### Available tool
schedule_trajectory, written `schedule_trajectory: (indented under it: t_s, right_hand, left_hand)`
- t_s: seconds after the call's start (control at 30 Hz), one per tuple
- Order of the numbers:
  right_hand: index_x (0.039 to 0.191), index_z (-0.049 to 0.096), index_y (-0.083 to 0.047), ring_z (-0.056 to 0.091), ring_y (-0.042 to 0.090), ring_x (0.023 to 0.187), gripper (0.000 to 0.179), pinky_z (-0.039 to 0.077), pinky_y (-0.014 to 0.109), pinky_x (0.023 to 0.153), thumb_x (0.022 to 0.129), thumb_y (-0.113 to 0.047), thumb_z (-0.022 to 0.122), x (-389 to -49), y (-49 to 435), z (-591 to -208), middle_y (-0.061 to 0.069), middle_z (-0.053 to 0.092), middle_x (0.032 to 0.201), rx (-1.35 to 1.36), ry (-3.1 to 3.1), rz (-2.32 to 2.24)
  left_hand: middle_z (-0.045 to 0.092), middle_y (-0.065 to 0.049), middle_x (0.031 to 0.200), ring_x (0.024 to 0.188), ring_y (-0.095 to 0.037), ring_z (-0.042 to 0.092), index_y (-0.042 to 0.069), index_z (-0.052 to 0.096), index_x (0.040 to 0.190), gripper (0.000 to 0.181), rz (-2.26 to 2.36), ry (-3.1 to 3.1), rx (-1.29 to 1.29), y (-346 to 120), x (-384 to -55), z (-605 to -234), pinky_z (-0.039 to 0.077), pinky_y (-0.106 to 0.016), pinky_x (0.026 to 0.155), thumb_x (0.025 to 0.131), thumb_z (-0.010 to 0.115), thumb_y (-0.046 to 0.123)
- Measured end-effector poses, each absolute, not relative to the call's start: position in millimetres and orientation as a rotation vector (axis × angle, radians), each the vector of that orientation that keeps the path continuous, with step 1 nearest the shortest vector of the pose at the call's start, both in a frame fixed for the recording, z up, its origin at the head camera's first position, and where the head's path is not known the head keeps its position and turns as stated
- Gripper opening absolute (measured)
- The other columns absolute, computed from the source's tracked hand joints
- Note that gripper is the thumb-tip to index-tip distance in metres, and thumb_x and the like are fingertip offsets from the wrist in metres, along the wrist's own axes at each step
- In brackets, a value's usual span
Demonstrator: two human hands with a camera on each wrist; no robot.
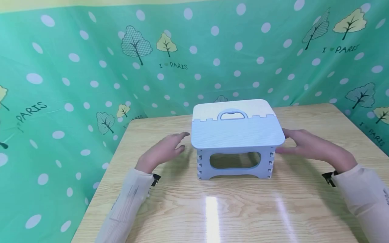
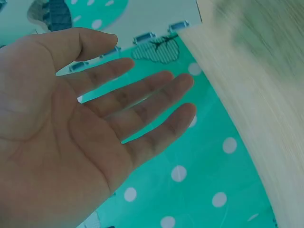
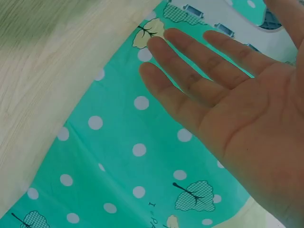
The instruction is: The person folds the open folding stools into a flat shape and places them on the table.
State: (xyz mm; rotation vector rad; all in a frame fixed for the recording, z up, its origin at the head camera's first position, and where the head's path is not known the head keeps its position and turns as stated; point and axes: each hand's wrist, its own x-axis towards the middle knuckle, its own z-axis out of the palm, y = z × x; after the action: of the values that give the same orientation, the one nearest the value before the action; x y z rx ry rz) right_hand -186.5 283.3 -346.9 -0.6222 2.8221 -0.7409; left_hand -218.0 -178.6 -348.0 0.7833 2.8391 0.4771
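A folding step stool (image 1: 237,133) stands upright on its legs, with a blue and white ribbed top and a blue handle loop in the middle. To its left, my left hand (image 1: 162,152) is held just apart from the side, fingers extended and thumb spread. On the other side, my right hand (image 1: 314,146) reaches to the stool's edge, its fingertips partly hidden behind the top. Whether they touch it I cannot tell. Both palms look bare in the wrist views, the left palm (image 2: 61,133) and the right palm (image 3: 251,114) each with fingers stretched out.
Under the stool lies a light wood-grain table (image 1: 182,209), with bright light reflections near its front. A green curtain (image 1: 91,67) with white dots and printed trees hangs behind the table and along its left. Small black devices (image 1: 155,180) are strapped at both wrists.
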Motion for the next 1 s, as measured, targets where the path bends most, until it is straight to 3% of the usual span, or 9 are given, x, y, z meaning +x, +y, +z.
schedule_trajectory:
  t_s: [0.17, 0.3, 0.57, 0.7, 0.87, 1.0]
  right_hand:
    - [0.151, 0.041, -0.007, 0.059, 0.031, 0.118, 0.076, 0.048, 0.059, 0.097, 0.092, -0.045, 0.069, -182.4, 280.6, -344.5, 0.009, 0.064, 0.131, -0.676, 2.806, -0.751]
    - [0.149, 0.043, -0.006, 0.061, 0.029, 0.116, 0.071, 0.051, 0.055, 0.095, 0.092, -0.037, 0.072, -178.8, 278.5, -341.8, 0.006, 0.065, 0.130, -0.713, 2.754, -0.761]
    - [0.147, 0.041, 0.001, 0.058, 0.039, 0.120, 0.074, 0.049, 0.060, 0.095, 0.089, -0.028, 0.077, -171.6, 274.8, -339.3, 0.012, 0.062, 0.132, -0.776, 2.604, -0.844]
    - [0.148, 0.040, -0.004, 0.057, 0.035, 0.122, 0.080, 0.048, 0.058, 0.098, 0.085, -0.030, 0.080, -168.8, 271.8, -340.2, 0.009, 0.059, 0.136, -0.802, 2.546, -0.883]
    - [0.150, 0.039, -0.017, 0.052, 0.023, 0.127, 0.084, 0.048, 0.039, 0.102, 0.081, -0.035, 0.083, -167.2, 267.7, -342.5, 0.000, 0.052, 0.144, -0.854, 2.515, -0.948]
    - [0.152, 0.035, -0.023, 0.050, 0.013, 0.128, 0.087, 0.049, 0.034, 0.100, 0.080, -0.033, 0.084, -166.8, 262.7, -346.4, -0.004, 0.049, 0.146, -0.953, 2.505, -1.017]
  left_hand:
    - [0.056, -0.015, 0.141, 0.122, -0.031, 0.059, 0.005, 0.045, 0.147, 0.049, 0.528, 2.762, 0.818, -170.7, -213.7, -347.4, 0.050, -0.043, 0.101, 0.099, 0.056, 0.012]
    - [0.059, -0.006, 0.138, 0.121, -0.024, 0.059, 0.010, 0.047, 0.146, 0.054, 0.546, 2.694, 0.866, -167.8, -208.8, -346.6, 0.050, -0.037, 0.101, 0.094, 0.061, 0.007]
    - [0.056, -0.001, 0.141, 0.122, -0.022, 0.057, 0.011, 0.047, 0.146, 0.072, 0.598, 2.587, 0.910, -163.5, -200.4, -344.1, 0.047, -0.036, 0.104, 0.080, 0.068, -0.006]
    - [0.055, 0.001, 0.142, 0.123, -0.020, 0.057, 0.012, 0.046, 0.147, 0.073, 0.608, 2.546, 0.929, -162.1, -198.3, -342.8, 0.046, -0.036, 0.104, 0.080, 0.072, -0.002]
    - [0.055, 0.002, 0.142, 0.125, -0.020, 0.055, 0.014, 0.045, 0.147, 0.077, 0.632, 2.497, 0.988, -161.1, -195.4, -343.0, 0.046, -0.039, 0.105, 0.078, 0.076, 0.004]
    - [0.058, 0.010, 0.135, 0.122, -0.014, 0.055, 0.020, 0.047, 0.145, 0.077, 0.714, 2.453, 1.005, -158.6, -192.6, -345.0, 0.046, -0.041, 0.106, 0.079, 0.085, 0.023]
